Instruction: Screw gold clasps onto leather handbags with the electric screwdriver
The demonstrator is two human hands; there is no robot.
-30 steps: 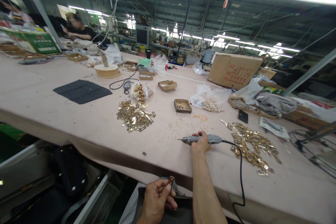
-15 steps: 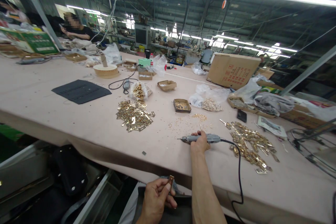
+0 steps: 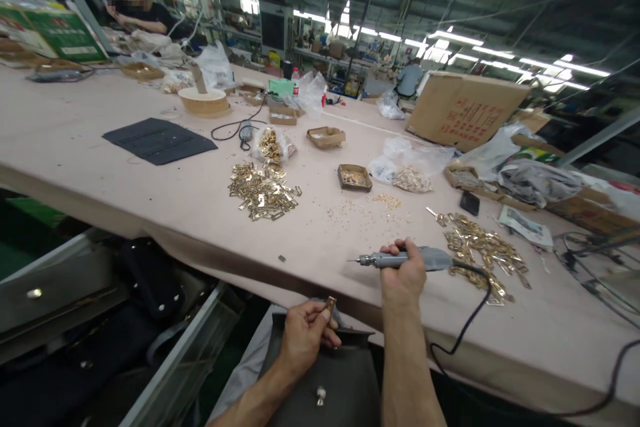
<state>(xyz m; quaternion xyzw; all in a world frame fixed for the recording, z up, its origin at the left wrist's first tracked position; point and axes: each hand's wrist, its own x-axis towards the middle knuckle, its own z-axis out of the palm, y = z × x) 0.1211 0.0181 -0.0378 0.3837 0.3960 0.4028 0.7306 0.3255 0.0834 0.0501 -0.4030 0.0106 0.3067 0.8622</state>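
My right hand [image 3: 404, 260] is wrapped round a grey electric screwdriver [image 3: 436, 259], its thin bit pointing left just above the table and its black cord trailing down. Low in the view, my left hand [image 3: 305, 333] pinches a small gold metal plate [image 3: 331, 303] between thumb and fingers. Beneath that hand a dark grey bag [image 3: 345, 380] rests on my lap, with a shiny metal fitting [image 3: 321, 395] on its face. Tiny gold screws [image 3: 387, 201] lie scattered beyond the screwdriver. Gold metal pieces are heaped in a right pile [image 3: 480, 243] and a left pile [image 3: 263, 193].
A small cardboard tray [image 3: 355, 177] holds tiny parts. Behind it lie plastic bags [image 3: 415, 163], a large carton [image 3: 467, 110] and a phone [image 3: 469, 203]. A black sheet [image 3: 159, 141] is at left. More bags [image 3: 145, 280] sit below the table edge. A co-worker [image 3: 143, 13] sits far left.
My right hand has lifted the screwdriver off the table and drawn it right, towards me. My left hand still pinches the gold plate. The view has tilted down, showing more of the bag.
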